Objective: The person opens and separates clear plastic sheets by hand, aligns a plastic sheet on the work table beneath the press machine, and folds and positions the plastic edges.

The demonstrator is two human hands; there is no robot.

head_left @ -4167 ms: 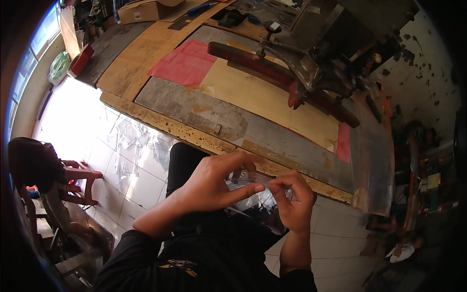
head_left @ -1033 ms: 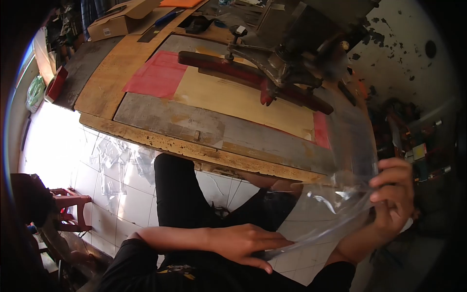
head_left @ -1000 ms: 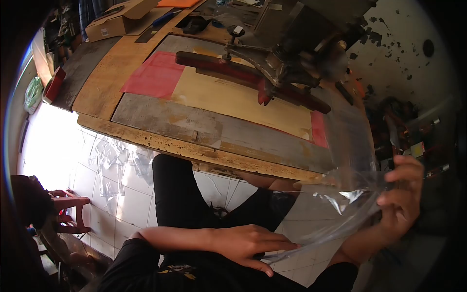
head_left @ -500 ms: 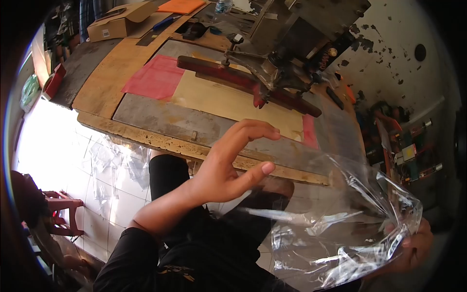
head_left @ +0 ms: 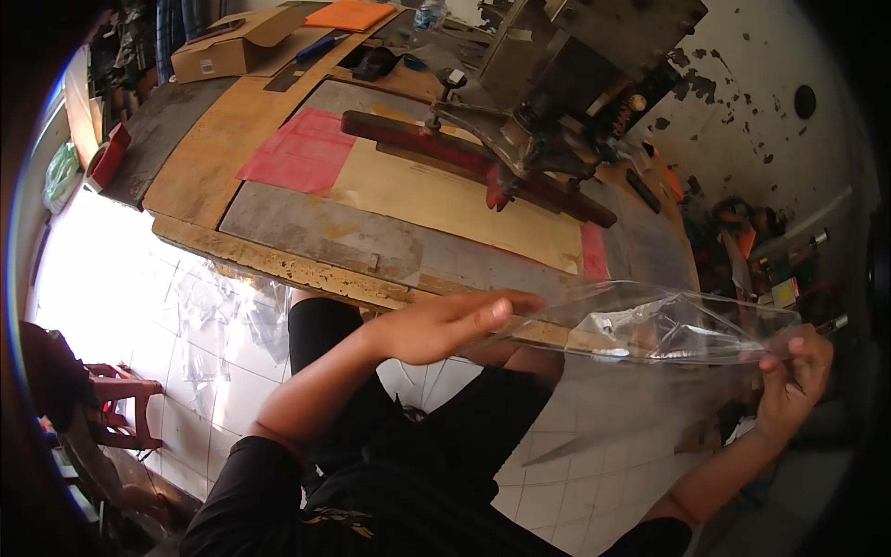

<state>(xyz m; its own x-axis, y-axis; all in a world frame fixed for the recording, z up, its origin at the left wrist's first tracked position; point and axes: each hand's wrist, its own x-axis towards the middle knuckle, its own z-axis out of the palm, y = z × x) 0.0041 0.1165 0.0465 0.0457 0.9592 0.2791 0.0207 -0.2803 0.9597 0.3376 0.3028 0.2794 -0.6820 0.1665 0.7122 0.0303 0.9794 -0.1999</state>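
A clear plastic sheet stretches across the table's front edge on the right. Its right end is pinched in my right hand, with the fingers closed on the bunched film. At the sheet's left end is my left hand, its fingers stretched out and its thumb on top; whether it touches the film is unclear. Behind the hands, a long cream strip with a pink piece at its left lies on the grey board. Over the strip hangs a red metal bar joined to a dark machine.
A cardboard box and an orange item are at the table's back left. Clear plastic scraps lie on the tiled floor beside the table. A red stool stands at the lower left. A red tape roll sits at the table's left end.
My left hand has moved up to the table's front edge and flattened. The sheet, spread low over the lap half a second ago, is lifted and narrower. My right hand has risen with it.
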